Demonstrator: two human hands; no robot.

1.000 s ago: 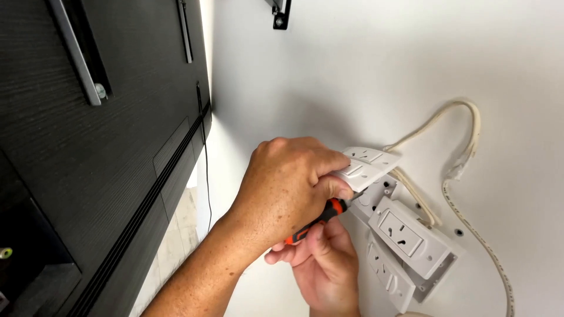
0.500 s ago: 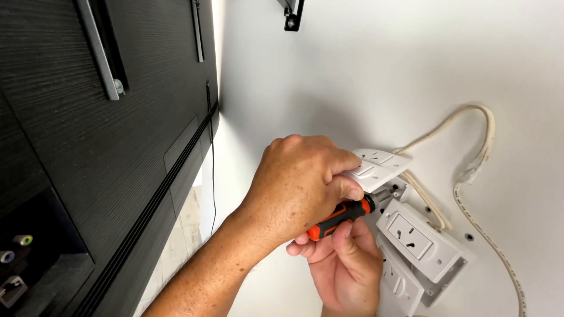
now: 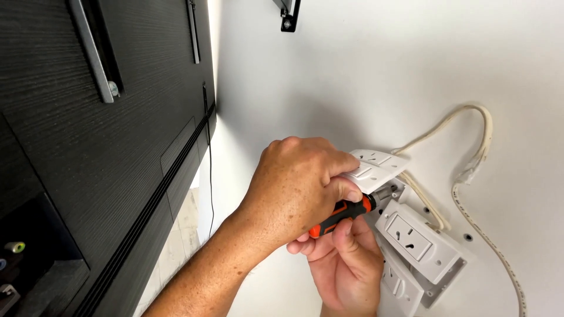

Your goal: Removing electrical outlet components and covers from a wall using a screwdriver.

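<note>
Orange-black screwdriver [image 3: 343, 215] sits clamped in my right hand [image 3: 343, 264], lower centre of frame. My left hand [image 3: 296, 188] pinches the white switch [image 3: 376, 168] above the socket [image 3: 414, 238].

Dark cabinet [image 3: 88, 176], white cable [image 3: 479, 158]

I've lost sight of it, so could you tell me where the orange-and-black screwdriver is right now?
In the head view, right of centre, the screwdriver lies between the left hand above and the right hand below, tip toward the white wall socket.
</note>
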